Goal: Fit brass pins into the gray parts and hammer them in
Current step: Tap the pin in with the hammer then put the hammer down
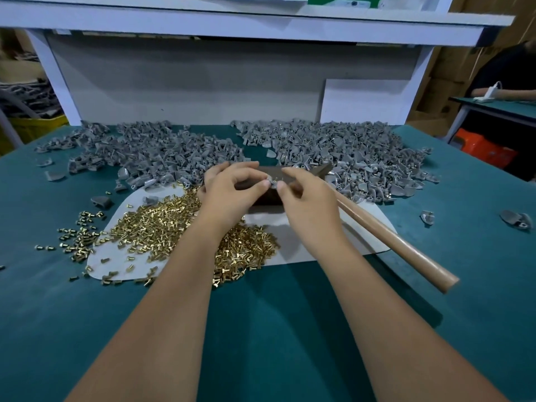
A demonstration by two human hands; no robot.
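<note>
A green tabletop [275,329] fills most of the view, with a white shelf frame [203,27] rising behind it. Across the back of the tabletop lie two wide heaps of gray parts, one on the left [150,149] and a bigger one on the right [348,152], with a few strays scattered off to either side. Nearer, a white sheet [304,239] lies flat, and a spread of brass pins [156,227] covers its left half and spills onto the green cloth beyond. A hammer with a wooden handle [385,236] lies slanted along the right side of the sheet, its dark head near the right heap. A dark block [269,195] sits at the far edge of the sheet, partly hidden by both hands. Above the block, the left hand [232,195] and the right hand [307,201] meet, each pinching with thumb and forefinger one small gray part [272,182] held between them. Whether a pin is in it is too small to tell.
</note>
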